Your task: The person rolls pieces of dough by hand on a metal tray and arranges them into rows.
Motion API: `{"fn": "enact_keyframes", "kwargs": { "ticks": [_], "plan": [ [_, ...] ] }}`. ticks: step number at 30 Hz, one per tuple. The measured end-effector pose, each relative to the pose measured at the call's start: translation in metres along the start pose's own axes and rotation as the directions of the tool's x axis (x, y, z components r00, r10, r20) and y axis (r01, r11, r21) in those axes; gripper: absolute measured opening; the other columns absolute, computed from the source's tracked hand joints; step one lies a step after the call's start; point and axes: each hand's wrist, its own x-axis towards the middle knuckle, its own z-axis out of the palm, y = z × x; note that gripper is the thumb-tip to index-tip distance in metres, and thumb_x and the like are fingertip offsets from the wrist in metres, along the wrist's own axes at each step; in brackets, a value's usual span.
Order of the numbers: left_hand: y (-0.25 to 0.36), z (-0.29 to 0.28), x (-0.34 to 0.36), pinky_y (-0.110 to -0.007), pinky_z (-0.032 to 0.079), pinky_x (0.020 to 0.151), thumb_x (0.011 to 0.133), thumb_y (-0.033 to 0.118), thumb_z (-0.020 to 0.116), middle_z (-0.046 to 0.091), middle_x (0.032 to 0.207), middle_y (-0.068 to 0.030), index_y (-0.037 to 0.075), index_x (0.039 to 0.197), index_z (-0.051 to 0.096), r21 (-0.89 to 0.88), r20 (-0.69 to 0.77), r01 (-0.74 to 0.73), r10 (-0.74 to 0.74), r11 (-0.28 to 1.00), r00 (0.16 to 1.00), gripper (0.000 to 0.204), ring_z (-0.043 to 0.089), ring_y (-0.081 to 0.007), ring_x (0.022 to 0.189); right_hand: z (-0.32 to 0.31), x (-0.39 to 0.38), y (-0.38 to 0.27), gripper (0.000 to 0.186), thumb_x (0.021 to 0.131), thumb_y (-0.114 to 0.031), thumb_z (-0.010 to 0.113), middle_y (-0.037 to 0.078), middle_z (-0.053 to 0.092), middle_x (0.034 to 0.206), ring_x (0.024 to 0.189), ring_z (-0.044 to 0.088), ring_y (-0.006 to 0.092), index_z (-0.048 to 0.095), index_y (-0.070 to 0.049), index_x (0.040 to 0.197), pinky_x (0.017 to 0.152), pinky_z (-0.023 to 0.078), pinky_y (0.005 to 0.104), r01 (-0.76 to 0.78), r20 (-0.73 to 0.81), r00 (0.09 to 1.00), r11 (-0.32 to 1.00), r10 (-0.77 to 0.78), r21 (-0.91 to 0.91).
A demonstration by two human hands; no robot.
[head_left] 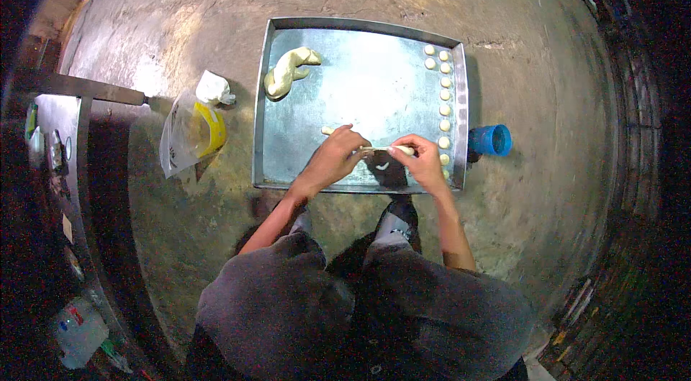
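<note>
A square metal tray (pixel 302 32) lies on the concrete floor in front of me. My left hand (pixel 332 158) and my right hand (pixel 423 158) both grip a thin rope of pale dough (pixel 381 148) stretched between them over the tray's near edge. A small bit of dough (pixel 382 165) lies on the tray below the rope. Several small dough balls (pixel 445 109) line the tray's right side in a column. A larger twisted lump of dough (pixel 288 71) rests at the tray's far left corner.
A blue plastic cup (pixel 491 140) stands on the floor just right of the tray. A clear plastic bag with something yellow and white (pixel 193 125) lies left of it. My knees (pixel 345 287) are below. A shelf with clutter (pixel 57 151) is at the far left.
</note>
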Motion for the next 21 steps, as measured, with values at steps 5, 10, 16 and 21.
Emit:
{"fn": "enact_keyframes", "kwargs": {
  "ticks": [5,10,16,21],
  "plan": [
    [0.011,-0.029,-0.014,-0.039,0.052,0.092,0.093,0.012,0.073,0.070,0.105,-0.0121,0.002,0.104,0.067,-0.189,-0.198,0.186,-0.223,0.964,0.955,0.016,0.068,-0.0283,0.102,-0.039,0.001,-0.003,0.021,0.091,-0.015,0.078,0.004,0.072,0.094,0.082,0.066,0.0100,0.071,-0.002,0.107,0.074,0.053,0.0251,0.035,-0.215,0.977,0.981,0.006,0.188],
    [0.068,-0.094,-0.002,-0.035,0.054,0.082,0.089,0.007,0.077,0.072,0.102,-0.0098,0.002,0.102,0.068,-0.342,-0.174,0.444,-0.520,0.828,0.836,0.016,0.069,-0.0205,0.091,-0.060,-0.004,0.004,0.024,0.094,-0.018,0.076,0.004,0.072,0.097,0.078,0.064,0.0082,0.071,-0.002,0.111,0.066,0.052,0.0232,-0.062,-0.339,0.936,0.991,0.098,0.116],
    [0.090,-0.148,-0.010,-0.036,0.054,0.077,0.089,0.010,0.077,0.072,0.100,-0.0127,0.001,0.104,0.069,0.198,-0.247,0.156,-0.105,0.968,0.963,0.019,0.069,-0.0259,0.088,-0.018,-0.003,0.012,0.025,0.095,-0.014,0.071,0.009,0.072,0.107,0.091,0.070,0.0164,0.069,0.000,0.117,0.077,0.058,0.0295,-0.094,-0.214,0.958,0.915,0.190,0.391],
    [0.060,-0.136,-0.016,-0.041,0.054,0.080,0.092,0.018,0.073,0.071,0.098,-0.0164,0.002,0.106,0.070,0.291,-0.013,0.294,-0.303,0.910,0.953,0.022,0.068,-0.0342,0.090,0.013,0.001,0.024,0.028,0.098,-0.016,0.066,0.012,0.071,0.112,0.097,0.071,0.0210,0.066,0.002,0.120,0.085,0.060,0.0343,-0.193,-0.030,0.957,0.706,0.290,0.681]
  ]
}}
